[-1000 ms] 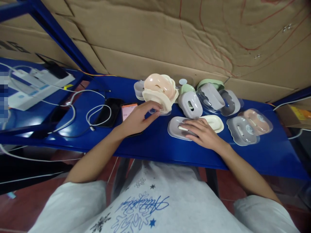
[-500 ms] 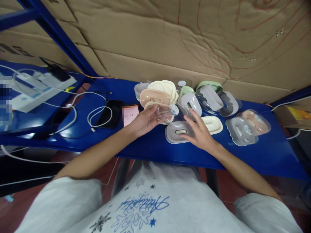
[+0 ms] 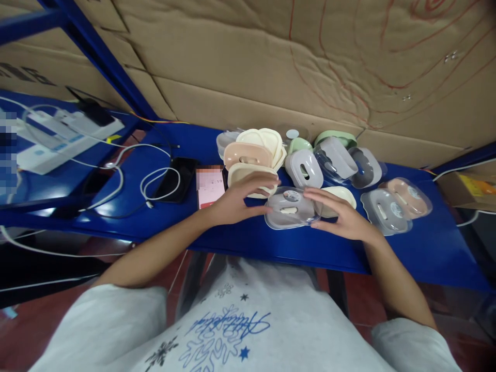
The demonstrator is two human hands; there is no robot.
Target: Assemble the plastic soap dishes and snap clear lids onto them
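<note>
A clear plastic lid (image 3: 304, 199) with a round sticker sits over a grey soap dish (image 3: 278, 219) near the front of the blue table. My left hand (image 3: 238, 199) is at the lid's left side, its thumb by the left edge and its fingers curved over the far corner. On the other side my right hand (image 3: 343, 213) has fingers and thumb spread around the right edge. The lid lies between both hands. A cream tray (image 3: 344, 195) shows partly behind my right hand, and a cream dish (image 3: 238, 178) is partly covered by my left.
Behind are a peach dish (image 3: 248, 154), several cream pieces (image 3: 267, 138), a lilac piece (image 3: 304, 168) and a green one (image 3: 336, 138). Two lidded dishes (image 3: 387, 212) lie at right. A black phone (image 3: 180, 178), a pink-screened phone (image 3: 210, 186) and white cables (image 3: 121, 178) are at left.
The clear lid has come down from above onto the grey dish and now lies flat over it. My left hand has moved slightly down, my right hand outward to the right.
</note>
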